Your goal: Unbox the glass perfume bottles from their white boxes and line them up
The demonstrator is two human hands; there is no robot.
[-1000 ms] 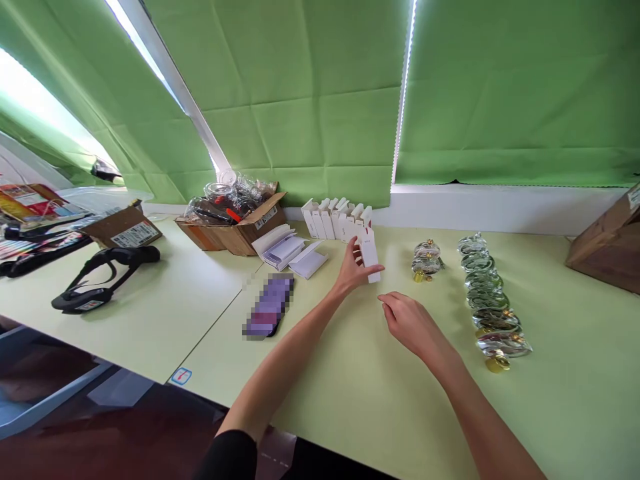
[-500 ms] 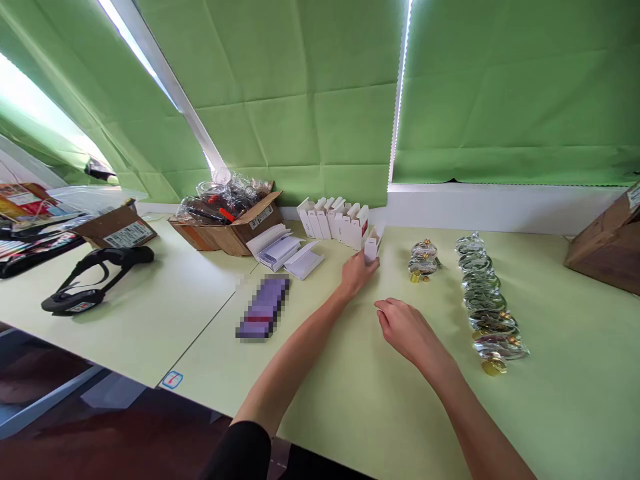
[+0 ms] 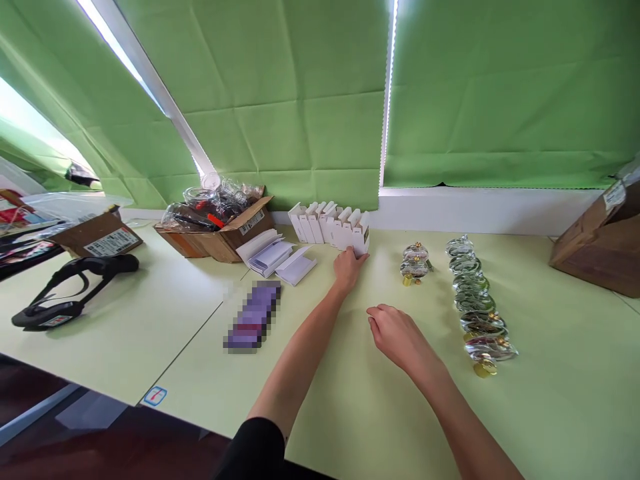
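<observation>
My left hand (image 3: 349, 269) is closed on a small white carton (image 3: 361, 240), gripping its lower end. That carton stands upright at the right end of a row of white cartons (image 3: 315, 225) whose top flaps are raised. My right hand (image 3: 400, 335) rests in the air or on the table nearer to me, fingers curled together, with nothing showing in them. To its right lie a short row of shiny packets (image 3: 414, 263) and a longer line of clear, glossy packets (image 3: 475, 300), both with gold round parts.
Flattened white cartons (image 3: 265, 255) lie left of the row. Behind them stands an open cardboard box (image 3: 225, 242) full of wrapped items. A blurred purple object (image 3: 253, 317) and a black head strap (image 3: 75, 293) lie further left. Another cardboard box (image 3: 600, 247) stands at right.
My left hand has moved the white carton back against the end of the row, closing the small gap. My right hand stays curled in nearly the same place. The view has shifted slightly.
</observation>
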